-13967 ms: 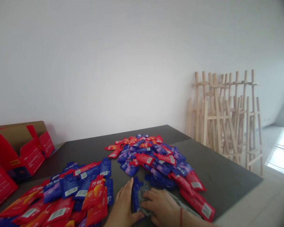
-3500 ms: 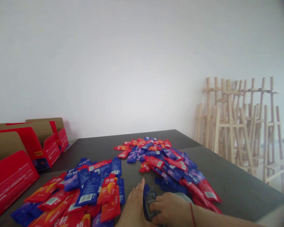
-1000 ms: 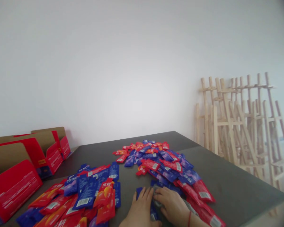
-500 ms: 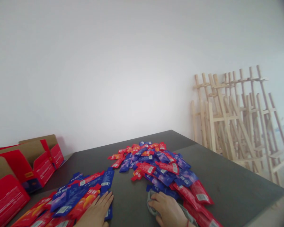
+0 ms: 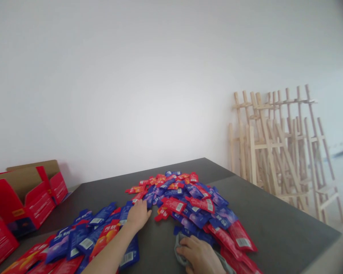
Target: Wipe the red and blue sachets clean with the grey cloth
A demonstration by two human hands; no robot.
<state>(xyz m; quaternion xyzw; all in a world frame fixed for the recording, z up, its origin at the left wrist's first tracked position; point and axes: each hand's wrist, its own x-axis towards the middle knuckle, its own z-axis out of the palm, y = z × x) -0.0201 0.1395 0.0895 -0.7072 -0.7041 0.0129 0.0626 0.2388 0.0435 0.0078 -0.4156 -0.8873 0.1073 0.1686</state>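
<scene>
Has the left hand (image 5: 140, 214) stretched out over the worktop (image 5: 274, 224), back upward, at the near left edge of the far heap (image 5: 201, 217) of red and blue packets, just beside a red packet (image 5: 138, 196). Cannot tell whether the left grip is spread or pinching, with the fingertips hidden beyond the back of that hand. Clutches a grey cloth (image 5: 178, 248) in the right hand (image 5: 198, 253), right grip curled tight over the bunched fabric, just beside blue packets at the near side of the far heap. Has the left forearm (image 5: 111, 247) across part of the left heap (image 5: 87, 242), red and blue packets overlapping, several with barcodes upward. Shows dark bare surface between the two heaps. Shows open red boxes (image 5: 41, 199), brown inside, beyond the left heap, and wooden easels (image 5: 268, 144) at the right, near a pale wall (image 5: 117, 83).
</scene>
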